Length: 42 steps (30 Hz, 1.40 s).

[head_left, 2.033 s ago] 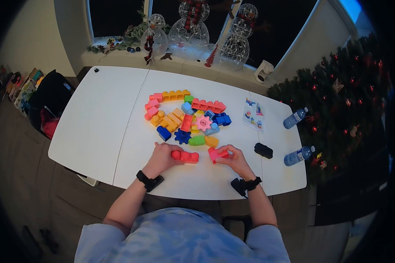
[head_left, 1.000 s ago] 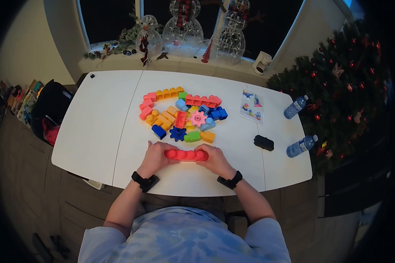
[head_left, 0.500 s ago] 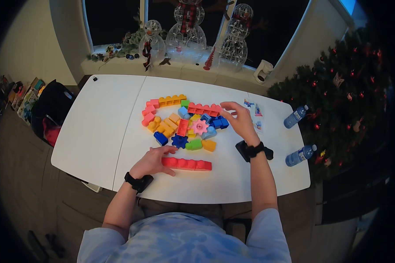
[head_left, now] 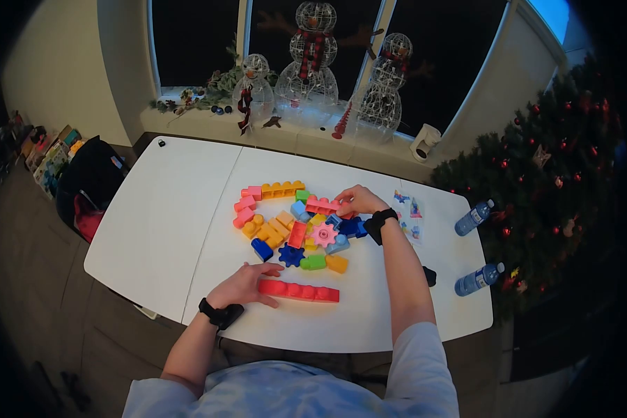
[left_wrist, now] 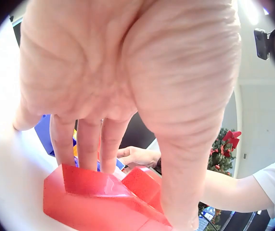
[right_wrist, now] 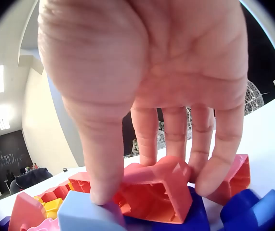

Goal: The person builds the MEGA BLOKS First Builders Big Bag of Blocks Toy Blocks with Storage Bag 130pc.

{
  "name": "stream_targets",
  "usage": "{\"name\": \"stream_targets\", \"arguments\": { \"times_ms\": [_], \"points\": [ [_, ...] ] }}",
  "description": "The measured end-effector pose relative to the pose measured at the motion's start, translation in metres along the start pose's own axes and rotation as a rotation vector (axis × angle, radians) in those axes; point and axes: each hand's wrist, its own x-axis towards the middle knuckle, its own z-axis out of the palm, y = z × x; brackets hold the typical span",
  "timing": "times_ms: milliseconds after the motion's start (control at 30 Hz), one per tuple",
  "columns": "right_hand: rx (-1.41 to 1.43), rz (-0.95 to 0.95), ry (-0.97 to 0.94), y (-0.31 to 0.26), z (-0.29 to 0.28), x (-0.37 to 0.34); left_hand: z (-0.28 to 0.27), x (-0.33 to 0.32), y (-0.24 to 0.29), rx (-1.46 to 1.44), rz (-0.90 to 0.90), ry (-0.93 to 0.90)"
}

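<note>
A straight row of red bricks lies near the table's front edge. My left hand is at its left end, fingers extended on the far side and thumb on the near side; the left wrist view shows the red brick between them. At the back of the brick pile, my right hand pinches a coral-pink brick. In the right wrist view that hollow brick is between thumb and fingers, with another pink brick beside the little finger.
Around them lie a pink gear, a dark blue gear, a green brick and several yellow and blue bricks. A picture sheet, a black case and two bottles are at the right.
My right hand has left the front red row and moved up to the back pink bricks, where it now pinches one. My left hand has loosened and stays by the row's left end.
</note>
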Motion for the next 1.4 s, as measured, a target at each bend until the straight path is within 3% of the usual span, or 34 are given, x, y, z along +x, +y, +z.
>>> {"name": "stream_targets", "arguments": {
  "times_ms": [200, 333, 433, 533, 700, 833, 900, 1400],
  "points": [
    [0.129, 0.003, 0.020, -0.003, 0.004, -0.001, 0.008, 0.000, 0.008, 0.015, -0.028, 0.025],
    [0.058, -0.032, 0.042, -0.007, 0.006, -0.005, 0.008, 0.000, 0.008, -0.001, -0.086, -0.029],
    [0.123, -0.149, 0.170, -0.008, 0.004, -0.018, 0.014, -0.003, 0.003, 0.060, -0.030, 0.067],
    [0.106, -0.301, 0.218, -0.054, 0.015, -0.077, 0.016, -0.005, -0.004, 0.062, -0.020, 0.122],
    [0.075, -0.546, 0.082, -0.090, 0.084, -0.159, 0.013, -0.007, 0.003, 0.024, -0.055, 0.166],
    [0.115, -0.474, 0.072, -0.088, 0.127, -0.190, 0.015, -0.007, 0.003, -0.044, -0.069, 0.219],
    [0.054, -0.462, 0.187, -0.080, 0.140, -0.193, 0.014, -0.008, 0.004, -0.045, -0.062, 0.227],
    [-0.058, -0.478, 0.251, -0.077, 0.169, -0.196, 0.018, -0.008, 0.017, -0.009, -0.053, 0.202]
  ]
}}
